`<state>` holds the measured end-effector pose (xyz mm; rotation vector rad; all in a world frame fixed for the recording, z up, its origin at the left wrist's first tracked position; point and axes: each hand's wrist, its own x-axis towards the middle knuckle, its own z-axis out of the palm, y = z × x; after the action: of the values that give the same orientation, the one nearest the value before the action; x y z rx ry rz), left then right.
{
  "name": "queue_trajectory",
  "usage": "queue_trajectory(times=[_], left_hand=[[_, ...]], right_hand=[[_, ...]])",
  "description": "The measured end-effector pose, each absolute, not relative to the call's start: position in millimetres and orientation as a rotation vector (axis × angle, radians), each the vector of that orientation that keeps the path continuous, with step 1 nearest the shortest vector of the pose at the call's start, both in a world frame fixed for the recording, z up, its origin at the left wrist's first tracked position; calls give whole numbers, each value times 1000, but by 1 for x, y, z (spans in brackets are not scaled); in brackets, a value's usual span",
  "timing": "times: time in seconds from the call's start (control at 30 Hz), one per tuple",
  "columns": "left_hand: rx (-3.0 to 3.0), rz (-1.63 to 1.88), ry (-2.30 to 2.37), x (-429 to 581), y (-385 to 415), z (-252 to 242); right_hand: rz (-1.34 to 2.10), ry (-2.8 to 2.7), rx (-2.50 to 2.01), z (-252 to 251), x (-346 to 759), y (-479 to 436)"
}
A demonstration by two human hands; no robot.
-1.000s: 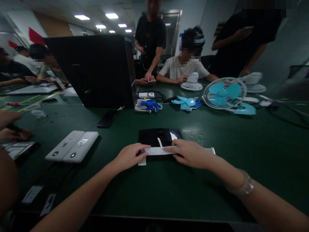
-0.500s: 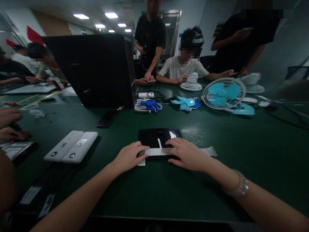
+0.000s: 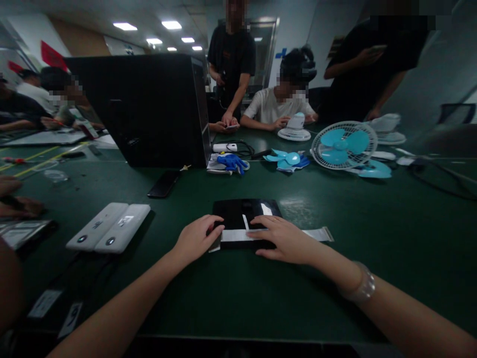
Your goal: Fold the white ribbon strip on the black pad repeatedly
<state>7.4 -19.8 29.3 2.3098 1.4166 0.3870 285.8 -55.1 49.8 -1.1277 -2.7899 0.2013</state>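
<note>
A glossy black flat panel [image 3: 228,208] lies on the green table in front of me. Across its near part runs a white flat ribbon cable [image 3: 235,235], its right end reaching past the panel and its left end bent down at the panel's edge. My left hand [image 3: 196,239] is at that left end, thumb and forefinger bent close together over the bend; the other fingers are hidden. My right hand [image 3: 285,241] rests with spread fingers on the cable and panel. A short white strip [image 3: 245,222] sticks up from the cable beside the right fingertips.
Two white box-shaped devices [image 3: 108,227] lie left, with a dark phone [image 3: 164,184] behind them. A large black case [image 3: 141,109] stands at the back left. Blue-and-white gloves [image 3: 233,163], blue fan blades [image 3: 286,158] and a fan [image 3: 343,144] lie farther back. Several people are around the table.
My left fingers have shifted slightly up and left, and the cable's left end beneath them is tilted differently. The right hand has hardly moved. Across the table, a seated person's outstretched arm has drawn in.
</note>
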Motion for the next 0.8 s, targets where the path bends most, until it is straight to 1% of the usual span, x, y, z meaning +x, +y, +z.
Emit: queue_trajectory(times=[0.13, 0.4, 0.67, 0.8], left_hand=[[2174, 406, 1588, 2, -13, 26], [2123, 440, 1544, 1, -10, 21], [2070, 437, 1497, 1, -10, 19], [2088, 480, 1468, 0, -10, 19]], right_hand=[[289, -2719, -1156, 48, 293, -52], [357, -2629, -1217, 36, 298, -46], [152, -2686, -1330, 42, 291, -41], [-4, -2660, -1506, 41, 306, -28]])
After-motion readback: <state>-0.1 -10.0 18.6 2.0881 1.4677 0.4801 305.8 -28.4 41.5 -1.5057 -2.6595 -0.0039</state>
